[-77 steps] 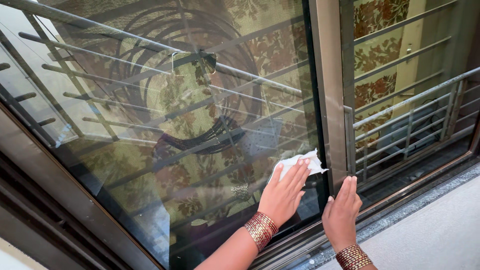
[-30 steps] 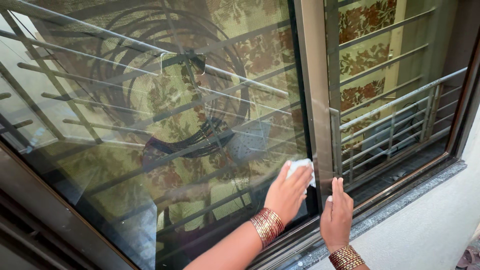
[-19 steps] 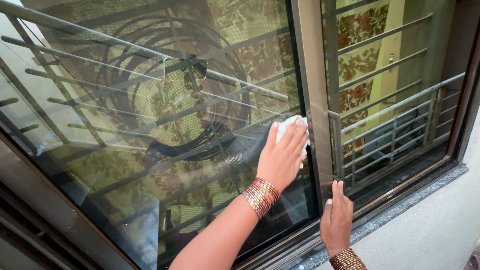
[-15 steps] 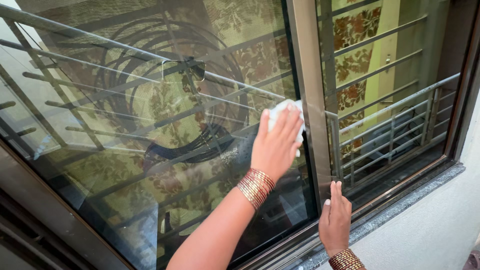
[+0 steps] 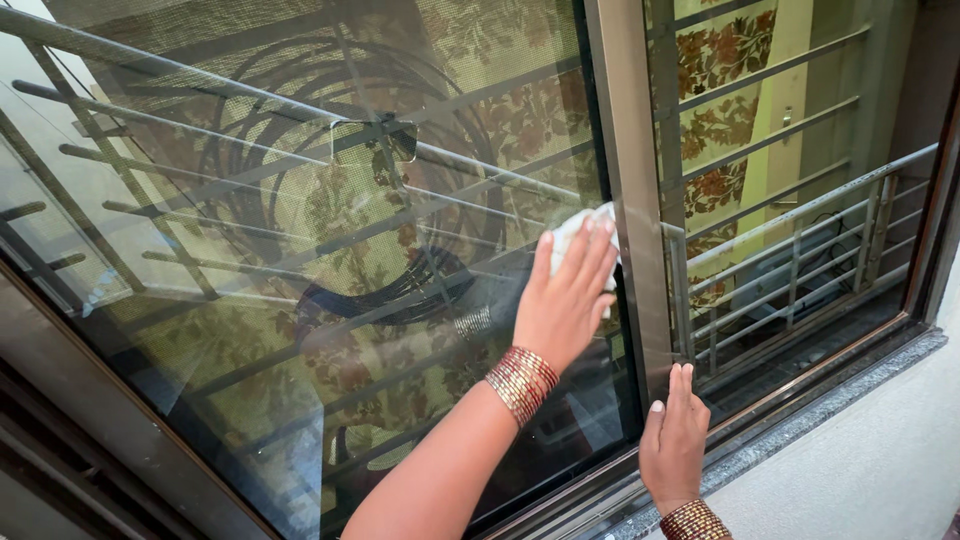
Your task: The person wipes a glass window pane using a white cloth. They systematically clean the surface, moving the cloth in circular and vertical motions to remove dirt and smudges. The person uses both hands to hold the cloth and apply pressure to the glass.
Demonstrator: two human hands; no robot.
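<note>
The left hand point(image 5: 563, 305) lies flat, fingers together and stretched out, pressing a white cloth point(image 5: 583, 232) against the glass pane point(image 5: 300, 220). Only the cloth's upper edge shows past the fingertips; the rest is under the palm. It sits at the pane's right side, touching or just short of the upright frame bar point(image 5: 630, 190), so there is no room further right, while the whole pane lies open to the left and above. Below, the glass runs down to the bottom rail point(image 5: 560, 500).

The hand's long axis runs from the wrist at lower left up to the fingertips at upper right, and the cloth points the same way. How the cloth's own length lies under the palm cannot be told.

The right hand point(image 5: 674, 440) is open and holds nothing; its straight fingers rest against the foot of the frame bar, just above the stone sill point(image 5: 800, 425), near the railing point(image 5: 800, 250) behind the glass.
</note>
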